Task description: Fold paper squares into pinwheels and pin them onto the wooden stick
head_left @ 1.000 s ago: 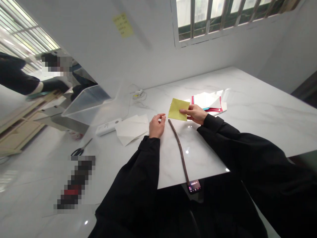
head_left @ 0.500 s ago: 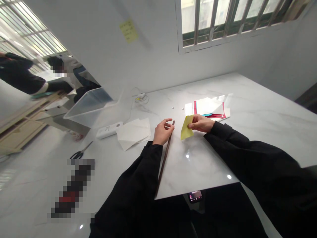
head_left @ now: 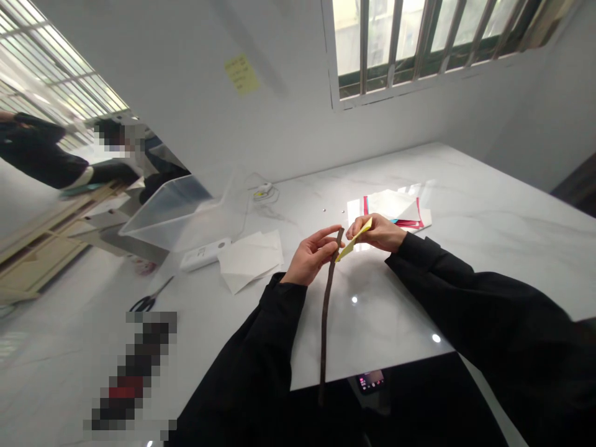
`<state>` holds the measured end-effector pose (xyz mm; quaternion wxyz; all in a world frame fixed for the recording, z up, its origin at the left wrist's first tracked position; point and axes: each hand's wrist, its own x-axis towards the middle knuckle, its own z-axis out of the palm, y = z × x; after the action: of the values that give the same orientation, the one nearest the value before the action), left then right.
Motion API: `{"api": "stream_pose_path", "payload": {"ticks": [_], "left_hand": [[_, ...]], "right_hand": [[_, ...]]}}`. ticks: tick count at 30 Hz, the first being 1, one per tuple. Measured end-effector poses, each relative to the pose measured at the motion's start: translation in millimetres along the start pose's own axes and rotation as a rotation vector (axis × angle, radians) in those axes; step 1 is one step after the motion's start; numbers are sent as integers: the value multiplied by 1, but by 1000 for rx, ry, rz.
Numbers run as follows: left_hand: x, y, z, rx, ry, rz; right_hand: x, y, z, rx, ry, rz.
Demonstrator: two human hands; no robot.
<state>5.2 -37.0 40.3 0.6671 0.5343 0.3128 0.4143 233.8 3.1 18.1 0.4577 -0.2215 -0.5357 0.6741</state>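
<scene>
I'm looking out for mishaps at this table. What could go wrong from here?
The stick reaches past the table's near edge; a sleeve might knock it and twist it in the left hand. The yellow paper in the right hand is thin and close to the stick's top, so it could crease or tear. Two tiny shiny bits lie loose behind the hands and might get brushed away.

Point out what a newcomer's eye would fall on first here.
Probably the bright yellow paper in the right hand, near the middle of the view. Just left of it, the left hand holds a long dark stick that runs past the near edge of the white table. Next, perhaps, the yellow note on the wall, upper left.
</scene>
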Motion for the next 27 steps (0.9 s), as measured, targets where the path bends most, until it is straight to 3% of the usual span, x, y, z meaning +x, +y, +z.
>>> {"api": "stream_pose_path", "payload": {"ticks": [14,22,27], "left_hand": [[-10,11,12,0,-119,6],[-10,14,14,-4,-121,17],[-8,4,11,-53,-58,13]], "right_hand": [[-4,-11,10,-96,-43,-104],[-7,-15,12,-125,-33,-74],[-9,-17,16,-55,-41,-40]]}}
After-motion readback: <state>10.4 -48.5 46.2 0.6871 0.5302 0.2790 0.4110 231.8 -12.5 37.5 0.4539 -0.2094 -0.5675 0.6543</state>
